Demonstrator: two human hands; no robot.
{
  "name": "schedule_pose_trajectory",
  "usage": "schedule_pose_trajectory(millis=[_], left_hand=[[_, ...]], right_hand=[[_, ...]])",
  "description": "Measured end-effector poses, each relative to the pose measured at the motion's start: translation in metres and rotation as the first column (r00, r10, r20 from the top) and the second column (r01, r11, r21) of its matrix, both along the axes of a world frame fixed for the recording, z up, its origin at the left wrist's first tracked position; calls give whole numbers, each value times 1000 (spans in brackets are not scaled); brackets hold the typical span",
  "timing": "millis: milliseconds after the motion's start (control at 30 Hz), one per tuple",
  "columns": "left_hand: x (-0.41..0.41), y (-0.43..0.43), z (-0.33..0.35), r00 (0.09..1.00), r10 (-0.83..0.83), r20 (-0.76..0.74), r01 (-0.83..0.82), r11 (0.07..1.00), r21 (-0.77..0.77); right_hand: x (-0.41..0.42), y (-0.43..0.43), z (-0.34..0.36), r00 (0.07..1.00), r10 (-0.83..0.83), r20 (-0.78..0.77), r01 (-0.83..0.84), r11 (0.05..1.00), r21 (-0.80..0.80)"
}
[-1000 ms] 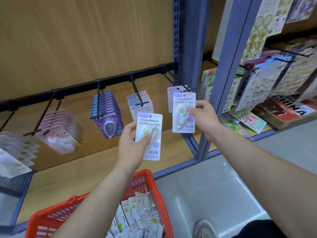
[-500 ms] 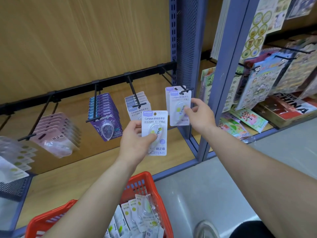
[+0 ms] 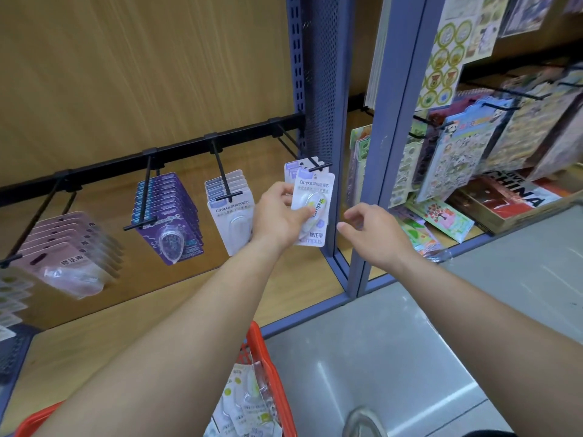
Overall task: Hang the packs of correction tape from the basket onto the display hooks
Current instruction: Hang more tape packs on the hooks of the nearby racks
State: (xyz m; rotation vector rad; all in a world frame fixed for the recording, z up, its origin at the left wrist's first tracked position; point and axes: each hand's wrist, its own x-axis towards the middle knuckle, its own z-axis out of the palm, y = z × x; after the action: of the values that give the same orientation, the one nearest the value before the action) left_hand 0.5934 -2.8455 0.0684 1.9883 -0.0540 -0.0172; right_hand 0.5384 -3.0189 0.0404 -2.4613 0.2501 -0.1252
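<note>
My left hand pinches one pack of correction tape, thumb across the front of its blister and fingers behind the card. It is a white card with a pale lilac band at the top, grey "Campus" print beneath, and a clear bubble over a white dispenser with a lime-green streak. More grey print runs along the bottom edge. The card stands nearly upright, tipped slightly to the right, with its top right at the tip of the rightmost hook. I cannot tell whether the card's hole is on the wire. The hung packs of the same kind show just behind it on that hook. My right hand hangs free just to the right, fingers loosely curled around nothing, in front of the blue upright. Below, the red basket holds more loose packs.

Half a second ago my right hand was holding a pack up at that same hook; now it has let go and drawn down and away to the right. My left hand then held its pack lower and further left, in front of the white packs on the middle hook, and has since carried it up and across
</note>
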Motion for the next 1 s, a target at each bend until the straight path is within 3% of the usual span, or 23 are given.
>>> schedule_pose_trajectory(millis=[200,400,633,800,1000], left_hand=[[8,0,-3,999,43,2,-43,999,-9],[22,-6,-6,997,74,-7,-72,989,126],[-34,38,-32,990,-74,-116,107,942,317],[-101,123,-53,958,-164,-236,253,872,419],[-171,239,-76,935,-101,-340,289,774,563]], right_hand=[[3,5,2,1000,28,4,-29,999,29],[2,17,0,991,128,-43,-130,990,-47],[-5,39,4,962,214,-167,-238,962,-136],[-23,81,5,896,329,-298,-405,881,-246],[-64,160,-3,762,463,-452,-626,705,-333]])
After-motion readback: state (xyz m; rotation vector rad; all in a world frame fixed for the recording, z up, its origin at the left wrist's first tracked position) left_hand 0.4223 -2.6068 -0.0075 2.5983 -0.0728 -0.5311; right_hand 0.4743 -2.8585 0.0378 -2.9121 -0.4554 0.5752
